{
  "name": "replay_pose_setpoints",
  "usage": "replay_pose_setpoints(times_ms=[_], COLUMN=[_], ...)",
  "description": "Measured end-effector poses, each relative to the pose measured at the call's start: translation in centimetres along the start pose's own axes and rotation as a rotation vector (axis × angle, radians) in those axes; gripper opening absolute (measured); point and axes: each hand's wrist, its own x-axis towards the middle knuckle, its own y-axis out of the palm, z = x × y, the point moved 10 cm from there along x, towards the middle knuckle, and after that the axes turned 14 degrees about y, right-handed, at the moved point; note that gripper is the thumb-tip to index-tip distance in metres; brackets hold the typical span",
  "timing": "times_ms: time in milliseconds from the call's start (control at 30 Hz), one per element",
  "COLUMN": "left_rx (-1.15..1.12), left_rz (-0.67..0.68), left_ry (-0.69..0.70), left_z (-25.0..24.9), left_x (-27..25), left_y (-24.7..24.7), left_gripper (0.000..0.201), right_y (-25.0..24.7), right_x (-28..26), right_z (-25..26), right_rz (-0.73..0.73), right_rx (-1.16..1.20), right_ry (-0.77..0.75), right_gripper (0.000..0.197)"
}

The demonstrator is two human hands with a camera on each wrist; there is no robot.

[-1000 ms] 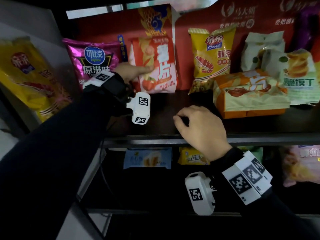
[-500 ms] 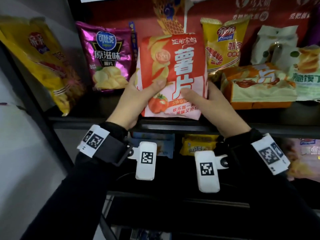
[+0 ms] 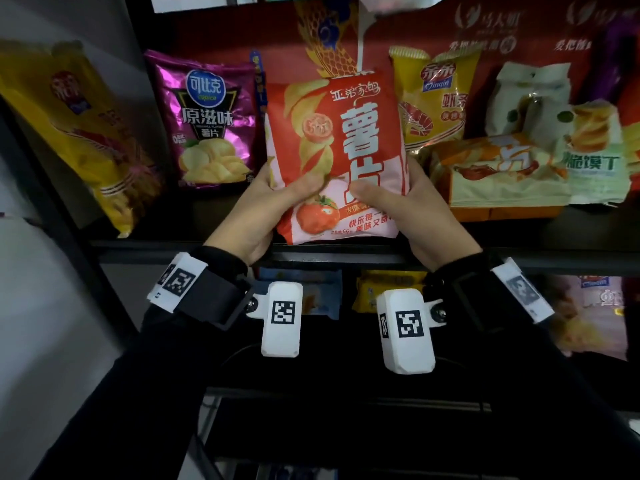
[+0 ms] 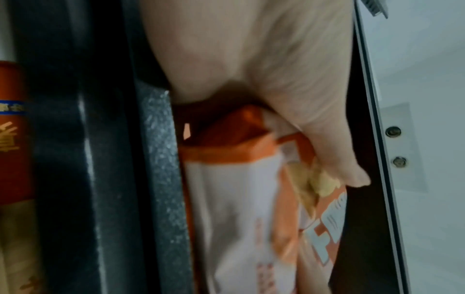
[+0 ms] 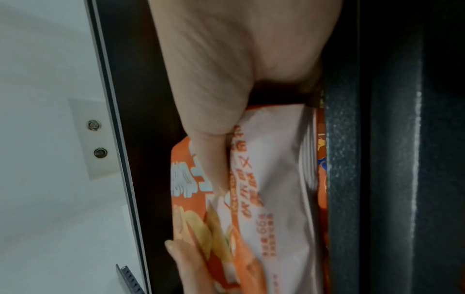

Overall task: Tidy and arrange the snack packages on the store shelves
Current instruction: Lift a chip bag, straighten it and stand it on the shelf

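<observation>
red-and-white crinkly plastic chip bag with a tomato picture (image 3: 334, 157), held upright and face-on in front of the dark shelf board with its metal front rail (image 3: 173, 249), its lower edge level with the rail; whether it touches the board cannot be told. left hand (image 3: 256, 209) grips the bag's lower left edge, thumb laid across the front, the other fingers hidden behind; right hand (image 3: 412, 209) grips the lower right edge the same way, thumb on the front. the wrist views show each thumb pressed into the film (image 4: 251, 199) (image 5: 264, 179), so both hands are clamped on the bag. to the left stands a shiny magenta foil chip bag (image 3: 207, 123), upright against the red back panel (image 3: 433, 26); further left a yellow bag (image 3: 79, 133) leans steeply; just right and behind, a yellow shrimp-print bag (image 3: 433, 102) stands partly covered by the held bag; at the right a toppled orange-and-cream bag (image 3: 498, 174) lies flat. likely risks: the air-filled bag is held only near its base, so it may tip forward off the rail when released; pushing it back could nudge the shrimp-print bag or the magenta bag over; a hard squeeze may crush the chips.
</observation>
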Motion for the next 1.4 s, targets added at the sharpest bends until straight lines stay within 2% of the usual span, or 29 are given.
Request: replay_pose_setpoints(times_ms=[67,133,200,367,433,600,700,767,867,933,1067,1200,1267,1400], left_rx=[-0.047,-0.043,0.023,0.073,0.112,0.276,0.205,0.137,0.113,0.107,0.078,0.187,0.256,0.144], left_rz=[-0.017,-0.032,-0.034,0.055,0.073,0.22,0.244,0.187,0.033,-0.024,-0.041,-0.007,0.021,-0.006], left_ry=[0.012,0.092,0.166,0.241,0.243,0.25,0.278,0.303,0.347,0.354,0.345,0.414,0.466,0.494], left_z=[-0.5,-1.6,-2.9,-4.7,-5.0,-5.8,-6.2,-6.3,-6.5,-6.3,-6.1,-6.4,-6.7,-6.8], left_x=[0.1,0.3,0.6,0.9,0.8,0.7,0.4,0.3,0.4,0.3,0.3,0.2,-0.1,-0.3], left_y=[0.1,0.0,0.0,0.8,0.7,1.3,1.9,1.6,0.6,0.3,0.6,1.0,1.4,1.5], left_gripper=[0.095,0.073,0.062,0.075,0.084,0.084,0.085,0.069,0.042,0.039,0.03,0.048,0.05,0.025], right_y=[0.0,0.1,0.0,0.4,0.4,-0.2,-0.1,0.4,1.9,2.0,1.2,1.7,1.7,1.6], right_x=[-0.2,-0.5,-0.8,-1.7,-2.0,-1.9,-1.7,-1.6,-1.7,-1.9,-2.0,-2.4,-2.7,-2.8], right_z=[0.1,0.3,0.7,2.8,3.9,5.3,5.2,4.9,4.1,4.3,5.2,5.9,6.3,6.5], right_rz=[0.013,0.041,0.045,0.093,0.104,-0.009,-0.094,-0.082,0.122,0.155,0.059,0.086,0.082,0.069], right_rx=[-0.019,-0.028,-0.033,-0.06,-0.059,-0.035,-0.116,-0.234,-0.163,-0.083,-0.002,-0.02,0.031,0.073], right_ry=[-0.022,-0.049,-0.08,-0.176,-0.207,-0.28,-0.273,-0.259,-0.186,-0.178,-0.21,-0.276,-0.312,-0.331], right_gripper=[0.064,0.07,0.073,0.082,0.08,0.061,0.06,0.07,0.083,0.076,0.051,0.038,0.026,0.021])
